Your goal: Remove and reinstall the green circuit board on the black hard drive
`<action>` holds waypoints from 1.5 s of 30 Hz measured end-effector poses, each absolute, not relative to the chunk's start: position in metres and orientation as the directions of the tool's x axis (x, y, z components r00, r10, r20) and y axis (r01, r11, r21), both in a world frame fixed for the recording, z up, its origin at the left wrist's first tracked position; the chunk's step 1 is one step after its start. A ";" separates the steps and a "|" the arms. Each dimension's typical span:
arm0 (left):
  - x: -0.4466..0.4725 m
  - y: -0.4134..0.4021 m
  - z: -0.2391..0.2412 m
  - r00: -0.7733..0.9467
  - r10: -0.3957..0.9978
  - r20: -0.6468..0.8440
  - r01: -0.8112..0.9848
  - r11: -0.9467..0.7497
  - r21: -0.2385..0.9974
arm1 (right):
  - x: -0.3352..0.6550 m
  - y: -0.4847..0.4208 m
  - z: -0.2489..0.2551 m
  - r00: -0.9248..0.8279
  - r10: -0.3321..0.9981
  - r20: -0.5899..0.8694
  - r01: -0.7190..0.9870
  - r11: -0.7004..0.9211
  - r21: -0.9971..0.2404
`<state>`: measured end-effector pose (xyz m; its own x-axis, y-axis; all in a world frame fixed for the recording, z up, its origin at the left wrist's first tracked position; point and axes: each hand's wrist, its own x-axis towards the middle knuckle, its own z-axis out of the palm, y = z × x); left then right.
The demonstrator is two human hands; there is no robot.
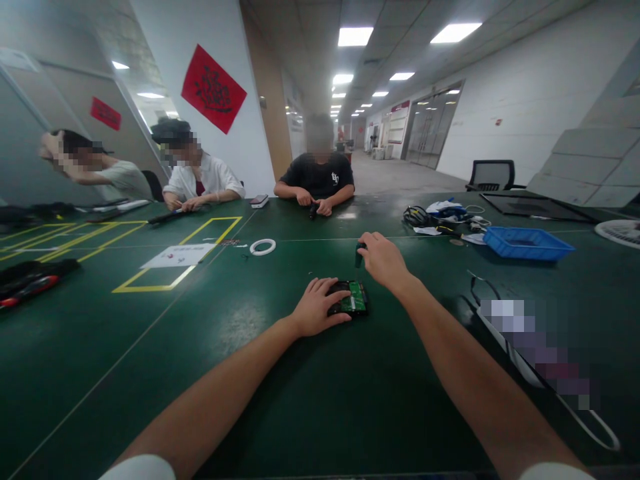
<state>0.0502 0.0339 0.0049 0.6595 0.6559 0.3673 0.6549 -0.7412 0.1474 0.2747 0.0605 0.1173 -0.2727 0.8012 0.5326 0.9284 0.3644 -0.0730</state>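
Note:
A small black device with a green circuit board (353, 298) lies on the green table (280, 387) in front of me. My left hand (316, 307) rests on its left side, fingers curled over it and holding it down. Just beyond it, my right hand (383, 259) is closed around a small dark upright object (359, 254), perhaps a tool handle; I cannot make out what it is.
A white tape ring (263, 247) and a white sheet (178, 255) inside yellow floor-tape lines lie to the left. A blue tray (527, 243) and cables (440, 215) sit at the right. Three people sit across the table; the middle person's hands (313, 200) handle a dark object.

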 end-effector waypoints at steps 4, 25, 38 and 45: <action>0.050 0.033 0.006 0.660 0.660 0.359 0.658 -0.738 0.148 | 0.274 0.065 0.114 -0.230 0.796 0.560 0.923 0.360 -0.132; 0.051 0.032 0.007 0.659 0.663 0.355 0.658 -0.737 0.155 | 0.271 0.058 0.116 -0.270 0.780 0.564 0.931 0.361 -0.054; 0.050 0.032 0.007 0.659 0.663 0.356 0.657 -0.737 0.156 | 0.270 0.054 0.121 -0.206 0.847 0.490 0.968 0.250 -0.026; 0.051 0.034 0.005 0.656 0.658 0.369 0.656 -0.739 0.151 | 0.270 0.051 0.117 -0.311 0.886 0.345 0.943 0.333 -0.004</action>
<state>0.0507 0.0335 0.0049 0.6563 0.6579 0.3694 0.6560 -0.7394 0.1515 0.2701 0.0510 0.1166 -0.3111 0.8856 0.3448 0.9430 0.3328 -0.0040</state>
